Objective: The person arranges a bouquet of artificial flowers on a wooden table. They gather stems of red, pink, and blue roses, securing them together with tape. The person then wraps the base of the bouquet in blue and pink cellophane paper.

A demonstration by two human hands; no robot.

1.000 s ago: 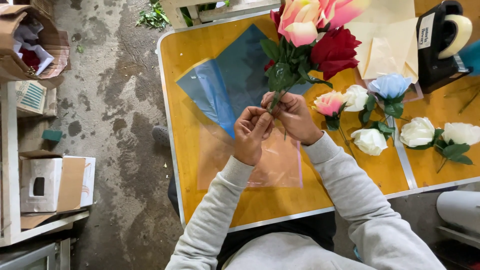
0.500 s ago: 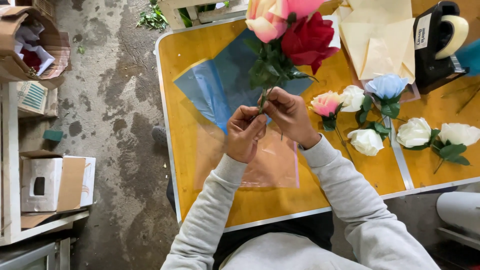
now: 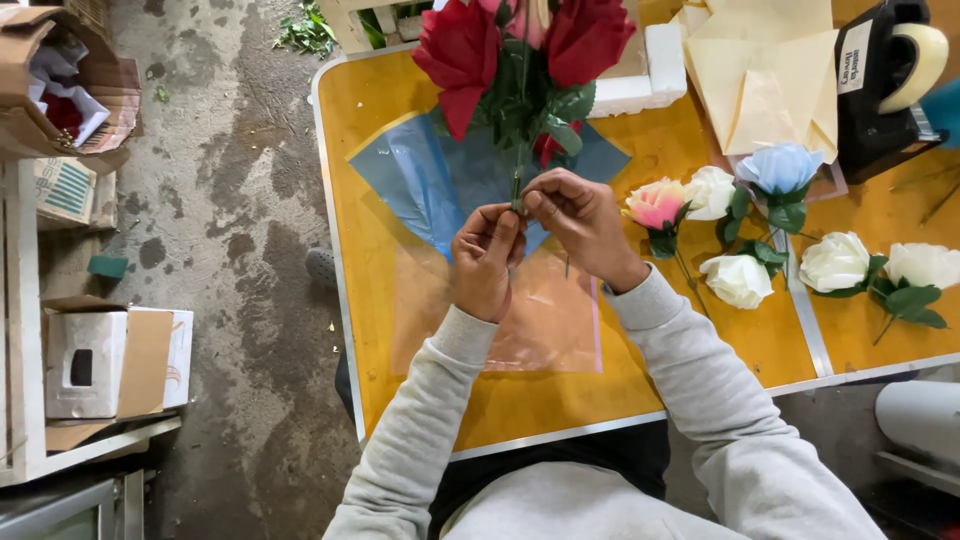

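Note:
My left hand point(image 3: 487, 256) and my right hand point(image 3: 577, 223) meet over the yellow table point(image 3: 520, 405), both pinching the green stems point(image 3: 517, 175) of a bunch of artificial flowers. The bunch stands upright toward the camera, with red blooms point(image 3: 460, 50) and dark leaves at the top of the view. Under my hands lie a blue wrapping sheet point(image 3: 420, 180) and a clear pinkish sheet point(image 3: 545, 320), flat on the table.
Loose artificial roses lie to the right: a pink one point(image 3: 657, 203), white ones point(image 3: 737, 279) and a pale blue one point(image 3: 780, 167). Cream paper sheets point(image 3: 765, 75) and a black tape dispenser point(image 3: 885, 75) sit at the back right. Cardboard boxes point(image 3: 110, 360) stand on the concrete floor at left.
The bunch has risen closer to the camera and swung left, red blooms now in front. Both hands have shifted slightly up the table while staying on the stems.

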